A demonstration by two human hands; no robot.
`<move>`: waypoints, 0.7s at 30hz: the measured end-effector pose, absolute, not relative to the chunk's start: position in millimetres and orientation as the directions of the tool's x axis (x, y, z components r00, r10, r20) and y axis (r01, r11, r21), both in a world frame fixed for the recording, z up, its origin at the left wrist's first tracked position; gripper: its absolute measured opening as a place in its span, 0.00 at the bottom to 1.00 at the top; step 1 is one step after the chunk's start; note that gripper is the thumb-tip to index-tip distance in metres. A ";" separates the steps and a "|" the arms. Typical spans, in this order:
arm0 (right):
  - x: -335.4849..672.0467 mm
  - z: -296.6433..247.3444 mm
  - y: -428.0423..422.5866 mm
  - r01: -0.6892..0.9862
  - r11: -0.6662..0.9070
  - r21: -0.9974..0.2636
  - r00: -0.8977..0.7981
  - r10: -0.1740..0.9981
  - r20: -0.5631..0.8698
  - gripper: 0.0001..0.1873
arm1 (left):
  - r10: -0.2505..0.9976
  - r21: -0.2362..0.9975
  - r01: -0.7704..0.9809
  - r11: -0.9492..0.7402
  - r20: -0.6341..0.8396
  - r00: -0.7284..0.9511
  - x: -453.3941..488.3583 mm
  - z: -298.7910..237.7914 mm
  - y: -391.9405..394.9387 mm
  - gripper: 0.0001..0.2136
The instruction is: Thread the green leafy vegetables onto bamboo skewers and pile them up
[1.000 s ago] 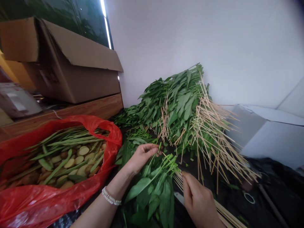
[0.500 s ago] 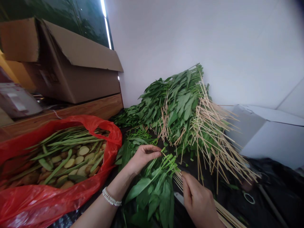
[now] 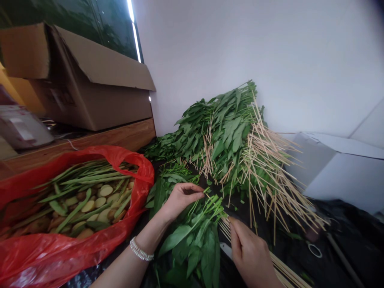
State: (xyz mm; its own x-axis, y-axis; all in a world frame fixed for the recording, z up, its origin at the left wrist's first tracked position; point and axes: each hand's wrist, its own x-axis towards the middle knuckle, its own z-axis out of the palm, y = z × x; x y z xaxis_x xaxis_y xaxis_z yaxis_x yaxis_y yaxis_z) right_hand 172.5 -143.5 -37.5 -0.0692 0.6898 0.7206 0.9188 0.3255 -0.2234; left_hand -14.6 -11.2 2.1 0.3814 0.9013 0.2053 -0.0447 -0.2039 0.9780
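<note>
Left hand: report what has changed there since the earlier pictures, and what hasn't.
The left hand has shifted slightly right, toward the right hand. The stem in its pinch, nearly upright a second ago, now leans rightward. Nothing was visibly let go. The right hand, leafy bunch, pile of greens and red bag stayed put.

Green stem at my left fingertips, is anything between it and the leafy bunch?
Only what looks like a thin stick tip, between the green stem at the left hand and the leafy bunch.
</note>
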 end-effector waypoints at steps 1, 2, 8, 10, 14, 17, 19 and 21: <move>172.6 -38.0 -143.5 0.917 0.328 -0.225 -0.072 0.694 0.716 0.16 | 0.900 0.976 -0.037 -0.215 0.213 0.380 -14.3 2.3 -11.2 0.07; 172.8 -38.6 -143.5 0.916 0.329 -0.228 -0.074 0.698 0.712 0.16 | 0.897 0.973 -0.029 -0.228 0.221 0.382 -14.0 2.2 -11.1 0.07; 172.7 -42.0 -143.1 0.917 0.317 -0.243 -0.062 0.714 0.698 0.15 | 0.881 0.952 0.015 -0.306 0.277 0.383 -10.4 -0.8 -13.5 0.08; 172.3 -41.9 -143.1 0.914 0.319 -0.250 -0.058 0.714 0.697 0.15 | 0.891 0.958 0.008 -0.286 0.263 0.370 -9.2 -0.6 -15.3 0.09; 171.0 -39.9 -143.3 0.902 0.348 -0.258 -0.070 0.705 0.705 0.15 | 0.910 0.988 -0.137 -0.068 0.118 0.396 -9.1 0.0 -17.7 0.15; 170.1 -39.5 -143.4 0.897 0.368 -0.245 -0.089 0.692 0.717 0.15 | 0.904 0.977 -0.207 0.051 0.043 0.426 -10.2 -2.5 -17.1 0.17; 169.7 -39.8 -143.3 0.896 0.369 -0.245 -0.089 0.691 0.717 0.15 | 0.915 0.977 -0.201 0.063 0.024 0.403 -10.5 -4.6 -16.0 0.16; 169.3 -40.0 -143.2 0.898 0.365 -0.247 -0.085 0.693 0.715 0.15 | 0.925 0.979 -0.194 0.070 0.009 0.381 -10.3 -5.7 -15.3 0.15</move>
State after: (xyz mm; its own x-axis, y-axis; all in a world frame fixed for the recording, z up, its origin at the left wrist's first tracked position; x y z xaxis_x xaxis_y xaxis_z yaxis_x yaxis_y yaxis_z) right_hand 169.3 -143.2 -40.0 -0.0851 0.6934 0.7155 0.8976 0.3651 -0.2471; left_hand -10.3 -15.3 -5.7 0.3806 0.9247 0.0090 -0.1936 0.0702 0.9786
